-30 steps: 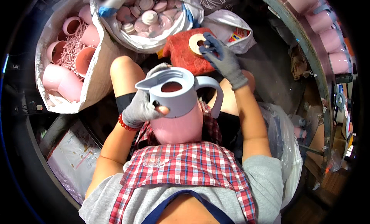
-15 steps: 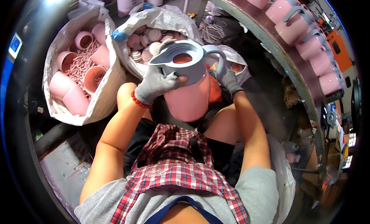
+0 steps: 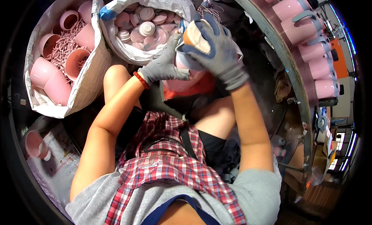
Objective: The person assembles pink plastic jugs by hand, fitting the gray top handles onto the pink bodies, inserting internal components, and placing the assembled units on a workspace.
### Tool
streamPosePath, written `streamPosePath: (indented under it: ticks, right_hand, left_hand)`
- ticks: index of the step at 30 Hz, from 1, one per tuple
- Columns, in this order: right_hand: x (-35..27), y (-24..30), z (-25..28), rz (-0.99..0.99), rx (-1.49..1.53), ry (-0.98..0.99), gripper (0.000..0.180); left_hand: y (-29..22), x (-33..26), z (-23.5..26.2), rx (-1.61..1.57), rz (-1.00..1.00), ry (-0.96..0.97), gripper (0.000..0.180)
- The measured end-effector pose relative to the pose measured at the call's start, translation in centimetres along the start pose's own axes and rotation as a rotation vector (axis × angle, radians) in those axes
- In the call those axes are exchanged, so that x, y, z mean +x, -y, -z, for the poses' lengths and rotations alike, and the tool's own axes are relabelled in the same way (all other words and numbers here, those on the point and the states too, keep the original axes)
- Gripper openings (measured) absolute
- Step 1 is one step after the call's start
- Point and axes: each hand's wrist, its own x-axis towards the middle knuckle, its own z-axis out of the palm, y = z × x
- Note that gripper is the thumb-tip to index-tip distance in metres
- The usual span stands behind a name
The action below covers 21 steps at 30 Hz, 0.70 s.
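Note:
A pink jug [image 3: 179, 85] with a grey-blue top stands or is held between my knees, mostly covered by my hands. My left hand [image 3: 162, 65], in a grey glove with a red bead bracelet at the wrist, is wrapped round its upper part. Over the jug's top, my right hand [image 3: 221, 56], gloved in grey with blue-coated fingers, grips a cream and orange pad [image 3: 198, 38]. Whether the pad touches the jug's rim cannot be told. Under the jug lies a red cloth [image 3: 205, 85]. Both the spout and the handle are hidden.
On the left a white woven sack [image 3: 33, 95] holds pink cups and pink scraps. Beside it, another sack [image 3: 110, 39] contains pink and white lids. Several pink jugs [image 3: 300, 27] line a metal-edged shelf [image 3: 271, 39] at the right. A pink cup [image 3: 35, 143] sits at lower left.
My right hand has come from beside the jug's handle to above its top, now gripping the pad. The jug looks tilted and less of its body shows. The view has shifted slightly.

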Motion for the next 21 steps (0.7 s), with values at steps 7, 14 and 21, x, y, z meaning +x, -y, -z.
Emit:
streamPosePath:
  ticks: [7, 14, 21]
  right_hand:
    - [0.6, -0.1, 0.5, -0.022, 0.006, 0.097, 0.079]
    - [-3.5, -3.5, -2.0, -0.369, 0.596, -0.167, 0.061]
    - [-13.6, -3.2, -16.2, -0.519, 0.175, 0.14, 0.08]
  left_hand:
    - [-0.7, -0.4, -0.7, -0.023, 0.099, -0.092, 0.106]
    - [-2.4, -3.5, 2.0, 0.061, 0.197, -0.239, 0.101]
    - [-1.5, -6.5, 6.9, -0.348, 0.301, -0.469, 0.082]
